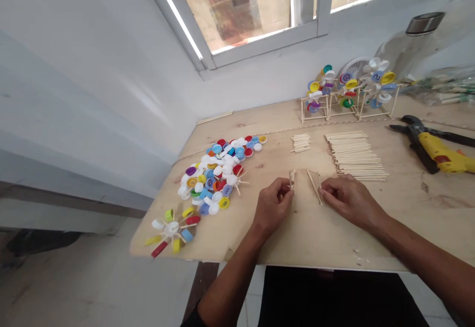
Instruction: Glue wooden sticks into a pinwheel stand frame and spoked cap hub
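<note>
Near the front middle of the table, my left hand (274,204) is closed in a pinch on a small frame of wooden sticks (292,179), seen nearly edge-on. Just to its right, my right hand (347,198) pinches a second stick frame (313,186) by its right side. A narrow gap separates the two frames. Beyond my right hand lies a row of long wooden sticks (356,154), and a small group of short sticks (301,143) is left of it. Fingers hide part of both frames.
Bottle caps (218,171) are heaped on the left, with a cap wheel (171,229) near the front-left edge. Several finished cap wheels on stick stands (349,97) line the back. Right are pliers (417,141), a yellow glue gun (445,156) and a glass bottle (403,52).
</note>
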### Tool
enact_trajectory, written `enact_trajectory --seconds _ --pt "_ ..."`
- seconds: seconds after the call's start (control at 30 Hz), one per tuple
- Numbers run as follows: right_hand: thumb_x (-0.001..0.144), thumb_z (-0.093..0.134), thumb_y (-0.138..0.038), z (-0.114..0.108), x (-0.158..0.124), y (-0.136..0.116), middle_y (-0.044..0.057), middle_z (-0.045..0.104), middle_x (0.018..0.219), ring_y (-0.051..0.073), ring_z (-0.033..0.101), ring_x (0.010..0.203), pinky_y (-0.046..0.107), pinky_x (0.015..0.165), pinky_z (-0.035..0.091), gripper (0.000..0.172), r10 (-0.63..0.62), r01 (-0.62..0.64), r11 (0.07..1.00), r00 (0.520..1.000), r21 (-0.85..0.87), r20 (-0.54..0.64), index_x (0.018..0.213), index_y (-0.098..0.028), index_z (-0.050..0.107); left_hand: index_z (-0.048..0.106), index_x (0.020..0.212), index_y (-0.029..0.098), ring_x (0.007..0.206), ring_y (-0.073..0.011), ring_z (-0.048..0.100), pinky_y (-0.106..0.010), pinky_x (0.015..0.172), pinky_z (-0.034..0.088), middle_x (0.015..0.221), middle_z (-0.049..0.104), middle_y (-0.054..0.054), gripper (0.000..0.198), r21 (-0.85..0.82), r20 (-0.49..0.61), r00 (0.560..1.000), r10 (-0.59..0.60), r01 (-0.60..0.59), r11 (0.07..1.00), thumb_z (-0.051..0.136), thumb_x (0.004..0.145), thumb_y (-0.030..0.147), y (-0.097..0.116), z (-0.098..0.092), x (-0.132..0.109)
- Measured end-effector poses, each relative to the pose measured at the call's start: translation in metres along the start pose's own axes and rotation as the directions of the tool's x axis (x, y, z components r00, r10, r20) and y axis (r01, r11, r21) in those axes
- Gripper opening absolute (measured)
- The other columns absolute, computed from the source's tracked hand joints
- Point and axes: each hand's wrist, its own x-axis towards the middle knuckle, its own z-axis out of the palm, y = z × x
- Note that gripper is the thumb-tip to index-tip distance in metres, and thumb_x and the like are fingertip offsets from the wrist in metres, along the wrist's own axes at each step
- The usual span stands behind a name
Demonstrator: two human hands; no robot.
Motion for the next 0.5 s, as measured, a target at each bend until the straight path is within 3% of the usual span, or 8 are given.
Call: enact_trajectory --seconds 0.2,0.5 --pt "0.086 0.046 -0.034 0.002 0.000 0.000 -0.003 0.057 0.056 0.012 0.050 0.055 0.030 0.067 0.036 0.026 -0.027 0.027 1.000 1.000 -0.003 0.009 0.067 -0.021 0.056 0.058 0.095 0.018 0.058 -0.0095 0.051 -0.020 0.056 0.042 0.071 0.056 0.002 0.017 -0.090 0.044 0.999 -0.009 0.013 0.996 0.052 0.080 0.024 -0.009 0.013 -0.005" --pt "0.087 0.046 -0.034 0.004 0.000 0.001 -0.003 0.058 0.055 0.013 0.051 0.055 0.032 0.069 0.036 0.026 -0.030 0.030 1.000 0.999 -0.007 0.015 0.067 -0.021 0.056 0.058 0.094 0.016 0.057 -0.0095 0.050 -0.021 0.054 0.042 0.070 0.056 0.001 0.017 -0.135 0.048 0.999 -0.005 0.012 0.991 0.054 0.080 0.025 -0.008 0.016 -0.005"
